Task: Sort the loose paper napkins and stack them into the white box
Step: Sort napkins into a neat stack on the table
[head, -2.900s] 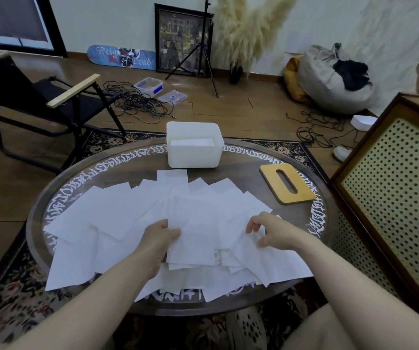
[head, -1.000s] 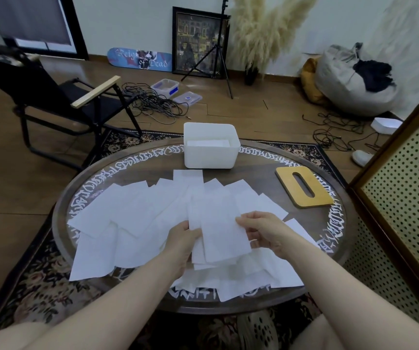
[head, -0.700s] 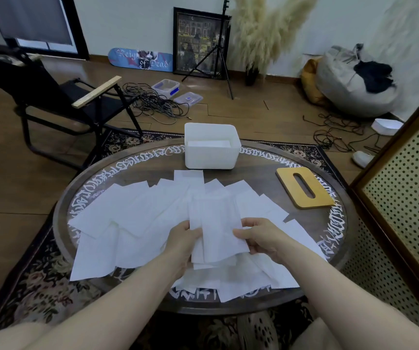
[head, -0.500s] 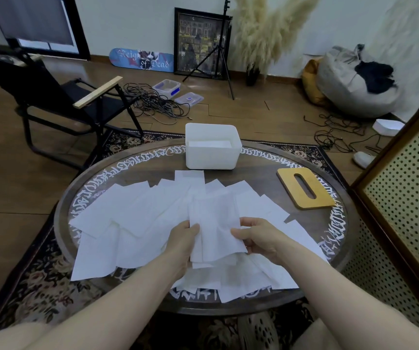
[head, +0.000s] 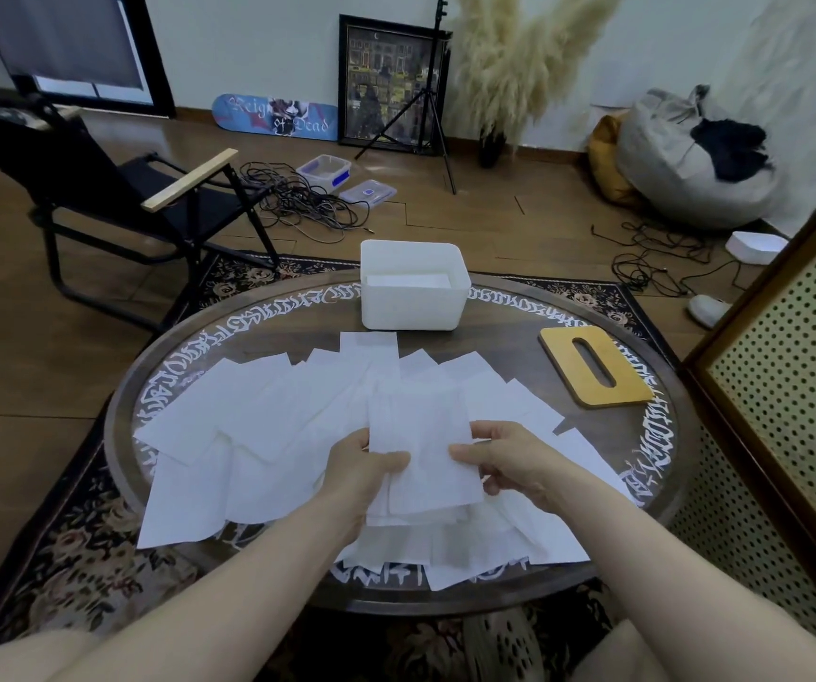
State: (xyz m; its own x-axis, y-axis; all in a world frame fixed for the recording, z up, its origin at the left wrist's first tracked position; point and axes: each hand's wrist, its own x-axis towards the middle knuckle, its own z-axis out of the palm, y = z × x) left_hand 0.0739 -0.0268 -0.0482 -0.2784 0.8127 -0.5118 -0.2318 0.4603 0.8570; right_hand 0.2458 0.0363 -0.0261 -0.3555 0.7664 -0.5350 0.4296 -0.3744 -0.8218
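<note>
Several loose white paper napkins (head: 248, 420) lie fanned across the round glass-topped table (head: 509, 337). Over the near middle of the spread I hold a small stack of napkins (head: 421, 435). My left hand (head: 361, 465) pinches its left edge with the thumb on top. My right hand (head: 499, 460) pinches its right edge. The white box (head: 413, 307) stands open at the far side of the table, with a flat layer of napkins inside it.
A yellow wooden lid with a slot (head: 593, 369) lies on the table's right. A perforated wooden cabinet (head: 790, 386) stands close on the right. A black folding chair (head: 101, 189) and cables (head: 297, 204) are on the floor beyond.
My right hand has come in from the right-hand napkins to the stack that my left hand holds. Both hands now grip it, drawn slightly nearer to me.
</note>
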